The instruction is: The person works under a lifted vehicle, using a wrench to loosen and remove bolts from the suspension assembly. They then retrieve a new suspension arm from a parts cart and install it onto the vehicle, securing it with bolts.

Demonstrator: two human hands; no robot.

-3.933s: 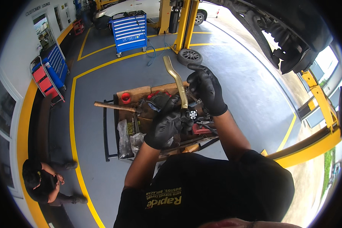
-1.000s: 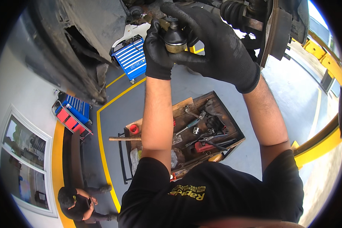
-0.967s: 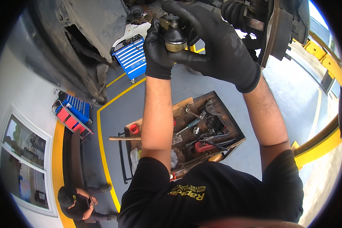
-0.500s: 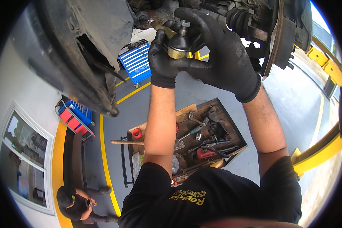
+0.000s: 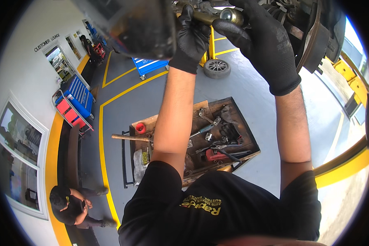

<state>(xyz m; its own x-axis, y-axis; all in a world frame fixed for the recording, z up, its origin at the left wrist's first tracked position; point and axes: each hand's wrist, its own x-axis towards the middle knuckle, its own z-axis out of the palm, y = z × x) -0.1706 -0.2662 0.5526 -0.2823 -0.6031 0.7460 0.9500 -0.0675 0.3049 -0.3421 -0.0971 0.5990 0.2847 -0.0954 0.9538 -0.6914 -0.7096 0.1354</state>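
Overhead, beneath the raised car, I have a brass-coloured tie rod end (image 5: 232,16) between my black-gloved hands. My left hand (image 5: 192,44) is closed round its shank side, close to the dark car body panel (image 5: 137,30). Around the round joint end curl the thumb and fingers of my right hand (image 5: 270,51); part of that grip is cut off by the top edge. The round end's flat metal face points toward me. To the right of my right hand hangs the brake disc (image 5: 311,39). Where the rod's far end meets the car is hidden.
Below my arms stands a tool cart (image 5: 250,143) with a hammer (image 5: 131,137), a red pipe wrench (image 5: 221,155) and a socket (image 5: 209,136). A wheel (image 5: 217,68) lies on the floor beyond. Yellow lift arm (image 5: 344,166) at right. A person (image 5: 76,207) sits at lower left.
Both hands have moved up and forward with the tie rod end, and its round end has tipped. My right hand has shifted right. The view has swung, bringing the floor wheel into sight.
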